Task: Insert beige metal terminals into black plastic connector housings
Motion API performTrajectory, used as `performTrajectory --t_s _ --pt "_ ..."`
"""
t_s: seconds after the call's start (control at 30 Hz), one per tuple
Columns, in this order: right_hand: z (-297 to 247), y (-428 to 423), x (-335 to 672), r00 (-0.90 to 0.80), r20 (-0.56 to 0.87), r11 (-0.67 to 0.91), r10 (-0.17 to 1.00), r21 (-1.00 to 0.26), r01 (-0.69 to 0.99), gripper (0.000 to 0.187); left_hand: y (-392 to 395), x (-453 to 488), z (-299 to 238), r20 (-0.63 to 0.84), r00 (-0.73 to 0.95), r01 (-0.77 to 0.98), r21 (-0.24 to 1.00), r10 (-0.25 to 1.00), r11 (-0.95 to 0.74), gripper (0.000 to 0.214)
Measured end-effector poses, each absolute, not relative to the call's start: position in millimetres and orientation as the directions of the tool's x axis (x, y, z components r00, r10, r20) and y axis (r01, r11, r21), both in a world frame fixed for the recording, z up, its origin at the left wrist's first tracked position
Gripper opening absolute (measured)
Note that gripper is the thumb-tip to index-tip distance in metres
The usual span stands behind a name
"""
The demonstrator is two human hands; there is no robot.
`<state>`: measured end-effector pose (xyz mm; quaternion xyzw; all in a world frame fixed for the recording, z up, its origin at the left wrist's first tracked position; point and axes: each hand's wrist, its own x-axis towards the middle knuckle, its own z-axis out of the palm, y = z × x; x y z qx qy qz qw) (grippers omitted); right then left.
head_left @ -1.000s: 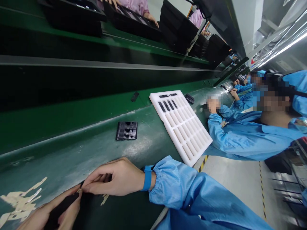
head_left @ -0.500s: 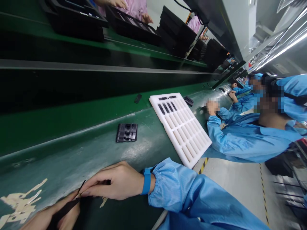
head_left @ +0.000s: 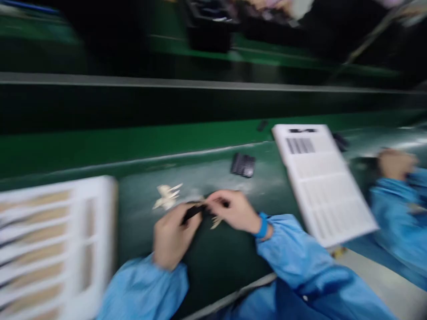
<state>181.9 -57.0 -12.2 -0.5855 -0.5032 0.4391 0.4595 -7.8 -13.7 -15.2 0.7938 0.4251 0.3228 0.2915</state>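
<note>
Over the green bench [head_left: 216, 262], the left hand [head_left: 175, 235] and right hand [head_left: 231, 211] pinch a small black strip [head_left: 194, 212] between them. A white foam tray [head_left: 56, 244] now shows at the left, new since before. The picture is blurry.

Green belt [head_left: 213, 262] gives my left hand [head_left: 176, 235] room before the white foam tray [head_left: 100, 231] on that side. Past my right hand [head_left: 231, 212], a second foam tray [head_left: 320, 200] stands in the way, and a small stack of black parts [head_left: 243, 164] sits ahead.
</note>
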Motion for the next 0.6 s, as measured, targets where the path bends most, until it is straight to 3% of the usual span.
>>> performTrajectory --t_s 0.13,0.33,0.6 --pt "-20 -53 188 0.091 -0.123 -0.125 0.988 -0.992 0.024 0.018 -12 -6 -21 0.235 0.379 0.440 0.805 0.895 -0.397 0.019" --pt "-18 -60 189 0.144 -0.164 -0.184 0.976 -0.973 0.139 0.026 -20 -1 -18 0.230 0.379 0.406 0.829 0.896 -0.385 0.029" --pt "-14 -58 187 0.057 -0.069 -0.080 0.996 -0.971 0.226 0.015 -18 -4 -21 0.178 0.432 0.434 0.818 0.884 -0.377 0.015"
